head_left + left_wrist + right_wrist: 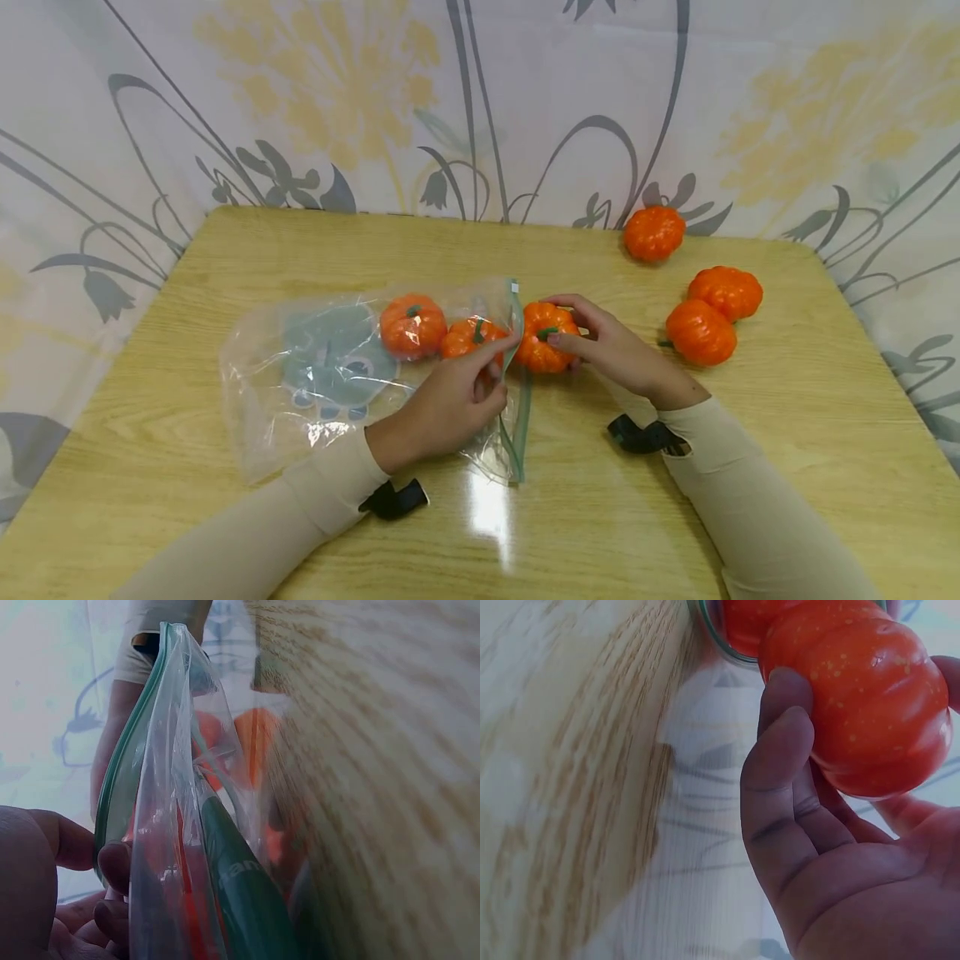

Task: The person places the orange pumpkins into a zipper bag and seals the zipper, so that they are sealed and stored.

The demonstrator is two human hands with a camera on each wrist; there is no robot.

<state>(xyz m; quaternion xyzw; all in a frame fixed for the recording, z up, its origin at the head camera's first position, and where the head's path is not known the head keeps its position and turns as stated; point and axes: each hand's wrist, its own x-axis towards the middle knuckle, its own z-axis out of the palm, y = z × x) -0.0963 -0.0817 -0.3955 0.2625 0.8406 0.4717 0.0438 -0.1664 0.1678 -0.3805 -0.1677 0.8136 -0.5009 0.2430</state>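
Observation:
A clear zip bag (255, 392) with a green zip edge and a blue-green printed figure lies flat, its mouth facing right. Inside it sit two small orange toy pumpkins, one (412, 327) further in and another (468, 337) near the mouth. My left hand (450, 408) pinches the bag's green edge (120, 765) and keeps the mouth apart. At that mouth my right hand (611, 350) grips a third toy pumpkin (546, 337), thumb by its green stem. In the right wrist view the fingers curl round this pumpkin (862, 697), which meets the bag's rim.
To the right on the wooden table (600, 533) lie two touching pumpkins, one (726, 292) behind the other (701, 333). Another pumpkin (654, 234) stands near the back edge. A flower-patterned cloth (525, 108) hangs behind the table.

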